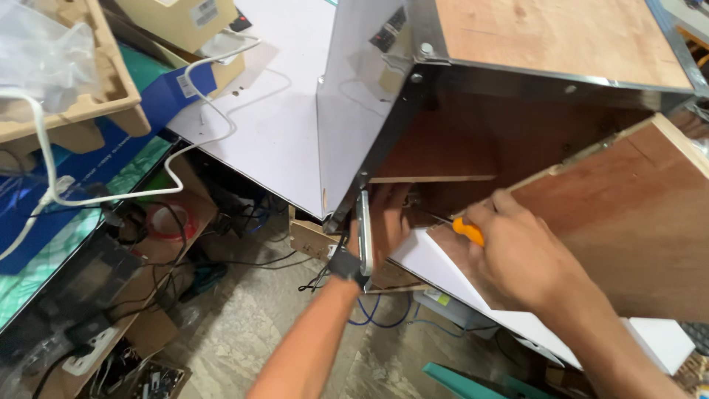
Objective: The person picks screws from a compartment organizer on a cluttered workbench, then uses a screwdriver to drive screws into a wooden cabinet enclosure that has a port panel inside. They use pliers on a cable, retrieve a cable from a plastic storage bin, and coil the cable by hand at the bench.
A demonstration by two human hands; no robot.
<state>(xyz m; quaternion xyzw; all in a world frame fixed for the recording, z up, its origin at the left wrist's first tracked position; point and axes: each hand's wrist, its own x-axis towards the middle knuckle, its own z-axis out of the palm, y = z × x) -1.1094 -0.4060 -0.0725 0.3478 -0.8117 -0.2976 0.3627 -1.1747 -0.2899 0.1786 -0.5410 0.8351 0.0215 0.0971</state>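
The right hand has its fingers closed around an orange-handled screwdriver, its shaft pointing into the open plywood cabinet. The left hand reaches inside the cabinet's dark opening beside the metal-edged frame; its fingers are hidden, so I cannot tell their grip

matt plywood cabinet, glossy orange plastic screwdriver handle.
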